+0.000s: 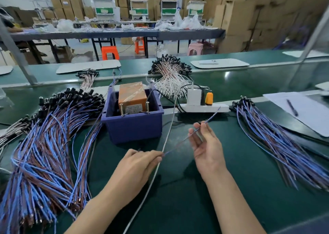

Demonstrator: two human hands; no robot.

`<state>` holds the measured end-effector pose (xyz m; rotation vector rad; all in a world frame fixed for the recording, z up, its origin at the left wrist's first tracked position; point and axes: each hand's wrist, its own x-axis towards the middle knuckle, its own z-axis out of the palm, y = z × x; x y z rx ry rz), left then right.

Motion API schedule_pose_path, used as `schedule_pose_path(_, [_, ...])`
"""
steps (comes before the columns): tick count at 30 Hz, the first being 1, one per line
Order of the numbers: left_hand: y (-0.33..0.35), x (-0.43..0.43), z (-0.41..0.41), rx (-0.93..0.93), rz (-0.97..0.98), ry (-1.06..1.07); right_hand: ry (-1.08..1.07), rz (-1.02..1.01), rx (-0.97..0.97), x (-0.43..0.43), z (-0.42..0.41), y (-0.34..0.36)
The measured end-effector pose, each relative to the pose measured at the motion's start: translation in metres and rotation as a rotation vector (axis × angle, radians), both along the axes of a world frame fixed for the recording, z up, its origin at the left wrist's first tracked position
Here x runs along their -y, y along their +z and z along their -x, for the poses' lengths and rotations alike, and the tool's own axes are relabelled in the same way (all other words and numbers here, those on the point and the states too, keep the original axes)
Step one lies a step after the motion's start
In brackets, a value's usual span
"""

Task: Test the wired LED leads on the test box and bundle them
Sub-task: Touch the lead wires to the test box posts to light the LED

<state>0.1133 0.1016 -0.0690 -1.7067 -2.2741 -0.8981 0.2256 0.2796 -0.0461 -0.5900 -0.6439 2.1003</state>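
The left grip (pixel 137 166) is closed in a pinch on one end of a single blue-and-brown lead (pixel 179 142). From there the lead runs up and rightward across the fingers of the right grip (pixel 206 144), and its far end pokes out beyond that grip's fingertips. The right grip is turned palm up with its fingers loosely spread. The wire is blurred, so it cannot be told whether the thumb nips it or it merely lies there.

The test box (pixel 132 112), a purple bin holding an orange unit with two upright screws (pixel 122 109), stands on the tabletop (pixel 187 189) just beyond the left grip. A white cable (pixel 165 141) trails from it between the two grips. To the left of the left grip lies a big heap of leads (pixel 44 144). To the right of the right grip lies a smaller sheaf (pixel 277 141), its black heads pointing away.

The lead is held clear of the screws, so it is judged to be between stations, either about to be tested or just tested and bound for the sheaf. If untested, the next move calls for bringing its bare ends onto the two screws, one wire to each. If tested, it should be laid heads-aligned on the sheaf beside the right grip, ready for bundling.
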Motion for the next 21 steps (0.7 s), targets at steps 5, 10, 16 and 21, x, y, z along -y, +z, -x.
schedule_pose_path(5, [0.004,-0.011,-0.006,-0.208,-0.065,0.061,-0.277,0.002,0.129,-0.008,-0.036,-0.005])
schedule_pose_path(10, [0.030,-0.051,-0.038,-0.294,-0.129,0.068,-0.509,-0.004,0.168,-0.018,-0.084,-0.003])
schedule_pose_path(16, [0.080,-0.140,-0.075,-0.231,-0.191,-0.048,-0.714,0.027,0.160,-0.041,-0.138,0.004])
schedule_pose_path(21, [0.099,-0.232,-0.093,-0.234,-0.094,-0.107,-0.674,0.081,0.141,-0.063,-0.159,0.010])
